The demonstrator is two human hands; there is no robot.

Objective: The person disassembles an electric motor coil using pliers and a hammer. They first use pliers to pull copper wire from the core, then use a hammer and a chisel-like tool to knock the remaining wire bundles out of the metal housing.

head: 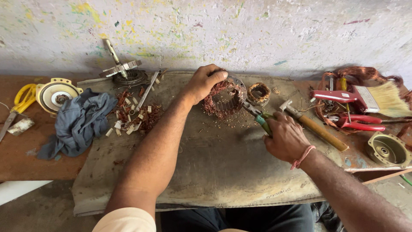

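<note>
Gripping stator (223,99) | left hand (205,82) curled over | right hand (285,139) fisted on pliers (257,115)

Under my left hand (205,83) the stator (223,99) was dull grey metal wrapped in reddish, glinting copper wire. My right-hand fingers (274,129) closed on pliers (256,115) of worn steel with green plastic grips. At one o'clock from the stator a hammer (315,126) had a dull metal head and smooth wooden handle. The mat (214,163) on the tabletop (17,159) looked like coarse, stained grey fabric, the bare top rusty brown and matt. At nine o'clock lay a crumpled blue-grey cloth (77,122); at three o'clock, a brush (365,98) with glossy red plastic handle and pale bristles.
</note>
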